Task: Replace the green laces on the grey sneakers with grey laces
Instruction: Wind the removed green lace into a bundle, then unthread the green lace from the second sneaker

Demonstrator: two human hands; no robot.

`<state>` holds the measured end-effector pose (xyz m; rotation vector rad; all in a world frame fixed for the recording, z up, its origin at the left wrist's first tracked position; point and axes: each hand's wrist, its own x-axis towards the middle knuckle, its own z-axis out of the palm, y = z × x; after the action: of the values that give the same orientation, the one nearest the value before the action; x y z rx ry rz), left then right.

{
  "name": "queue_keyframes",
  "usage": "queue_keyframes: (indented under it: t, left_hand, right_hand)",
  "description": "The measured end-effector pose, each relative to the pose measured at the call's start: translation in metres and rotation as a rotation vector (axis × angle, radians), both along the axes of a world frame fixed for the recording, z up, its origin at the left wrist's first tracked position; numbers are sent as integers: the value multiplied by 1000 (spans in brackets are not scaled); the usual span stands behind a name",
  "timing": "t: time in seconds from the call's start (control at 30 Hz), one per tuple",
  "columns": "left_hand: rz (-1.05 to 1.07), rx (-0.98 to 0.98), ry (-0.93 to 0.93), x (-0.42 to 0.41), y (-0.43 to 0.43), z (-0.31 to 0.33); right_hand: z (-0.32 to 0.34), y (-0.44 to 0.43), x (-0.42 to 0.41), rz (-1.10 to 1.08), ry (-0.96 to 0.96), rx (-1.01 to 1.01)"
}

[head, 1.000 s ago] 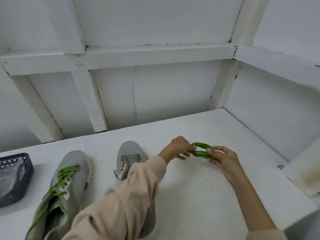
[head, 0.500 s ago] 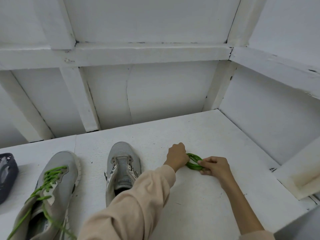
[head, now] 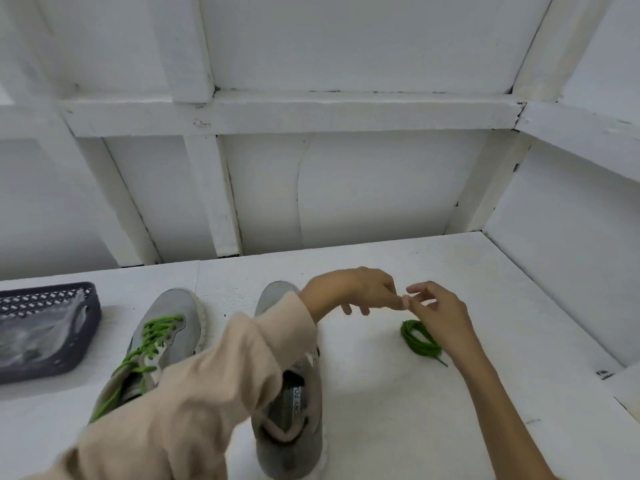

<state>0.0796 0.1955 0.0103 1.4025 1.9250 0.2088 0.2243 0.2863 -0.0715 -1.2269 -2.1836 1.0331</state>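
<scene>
The left sleeve [head: 214,382] lies right across the unlaced sneaker [head: 277,301], so its whole middle is hidden. It covers the heel of the laced sneaker [head: 173,306] too. The right hand [head: 440,313] blocks the upper right part of the coiled green lace [head: 415,341]. The basket [head: 52,362] gets chopped by the left edge, and whatever sits under the crumpled clear plastic [head: 38,327] inside, no idea. The print inside the unlaced sneaker is too small to read. The left hand [head: 360,289] is motion-smeared at the fingers. The right forearm [head: 502,410] runs off the bottom edge.
</scene>
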Motion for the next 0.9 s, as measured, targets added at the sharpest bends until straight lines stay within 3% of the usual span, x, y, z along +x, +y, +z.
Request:
queue_keyframes:
  t: [0.13, 0.3, 0.47, 0.57, 0.67, 0.9]
  left_hand:
    - [167, 120, -125, -55, -80, 37]
    - [549, 282, -144, -124, -205, 31]
    - [843, 284, -100, -140, -298, -10]
    - [922, 205, -163, -126, -327, -34]
    - [978, 259, -253, -112, -332, -52]
    - [941, 377, -36, -104, -319, -73]
  right_hand:
    - [28, -47, -48, 275, 120, -15]
    - [50, -112, -111, 600, 208, -148]
    - [49, -167, -159, 823, 106, -139]
    - [40, -191, -172, 968, -58, -131]
    - [30, -212, -178, 1033, -169, -130]
    - [24, -230, -176, 979, -234, 124]
